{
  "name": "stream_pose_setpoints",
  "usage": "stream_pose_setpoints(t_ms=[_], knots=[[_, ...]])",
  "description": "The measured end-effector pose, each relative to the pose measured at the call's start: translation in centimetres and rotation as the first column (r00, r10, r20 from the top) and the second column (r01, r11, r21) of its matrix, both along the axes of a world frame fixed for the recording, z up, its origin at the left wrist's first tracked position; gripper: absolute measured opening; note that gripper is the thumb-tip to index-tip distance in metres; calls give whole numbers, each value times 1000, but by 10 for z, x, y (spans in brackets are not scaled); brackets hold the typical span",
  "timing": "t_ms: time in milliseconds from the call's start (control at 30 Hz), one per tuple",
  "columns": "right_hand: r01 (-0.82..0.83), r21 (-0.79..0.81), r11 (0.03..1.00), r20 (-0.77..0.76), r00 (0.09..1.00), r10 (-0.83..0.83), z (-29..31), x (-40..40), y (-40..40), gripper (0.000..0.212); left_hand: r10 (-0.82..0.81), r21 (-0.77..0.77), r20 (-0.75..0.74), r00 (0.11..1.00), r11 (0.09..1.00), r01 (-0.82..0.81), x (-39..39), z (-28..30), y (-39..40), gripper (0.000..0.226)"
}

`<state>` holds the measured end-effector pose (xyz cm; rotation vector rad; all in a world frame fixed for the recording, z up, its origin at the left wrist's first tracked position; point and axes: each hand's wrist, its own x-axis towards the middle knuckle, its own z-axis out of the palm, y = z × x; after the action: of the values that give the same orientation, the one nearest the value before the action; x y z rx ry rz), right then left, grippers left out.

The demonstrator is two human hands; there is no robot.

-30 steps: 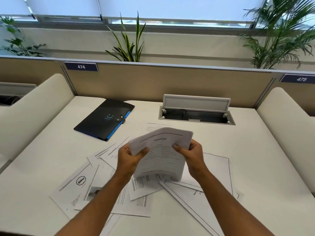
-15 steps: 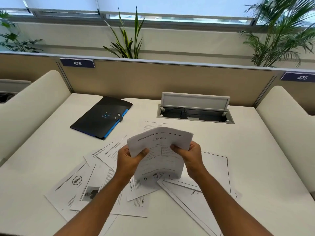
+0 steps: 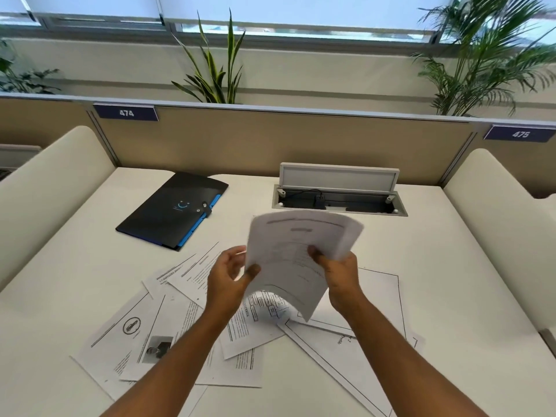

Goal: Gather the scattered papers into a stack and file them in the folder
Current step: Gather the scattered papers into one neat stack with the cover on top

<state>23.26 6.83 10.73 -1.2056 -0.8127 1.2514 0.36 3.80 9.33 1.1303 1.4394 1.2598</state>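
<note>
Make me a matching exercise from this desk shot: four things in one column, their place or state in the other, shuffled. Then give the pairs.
Things:
1. black folder
2. held sheets
3. cable hatch
4. sheet with a photo

Places or states:
A. lid propped open, at the desk's far edge
B. lifted off the desk
C. lying closed, far left
D. flat on the desk, near left

Pairs: 1-C, 2-B, 3-A, 4-D

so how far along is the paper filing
Early. Done: a few sheets are picked up, held in the right hand. In hand: the left hand sits at their edge, thumb touching. Left: many loose papers lie on the desk, and the black folder is closed.
</note>
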Motion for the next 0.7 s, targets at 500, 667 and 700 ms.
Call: stream_pose_setpoints(t_ms=[500, 667, 700], knots=[[-113, -118, 986, -623, 782, 15, -11, -5, -6, 46, 177, -180, 371, 912, 977, -117, -15, -2, 6, 29], [-148, -30, 989, -198, 970, 139, -1, 35, 4, 47, 142, -126, 164, 976, 984, -122, -45, -3, 6, 25], [-193, -42, 980, -34, 981, 192, 3, 38, 6, 43, 133, -118, 119, 984, 986, -119, -44, -2, 5, 21]])
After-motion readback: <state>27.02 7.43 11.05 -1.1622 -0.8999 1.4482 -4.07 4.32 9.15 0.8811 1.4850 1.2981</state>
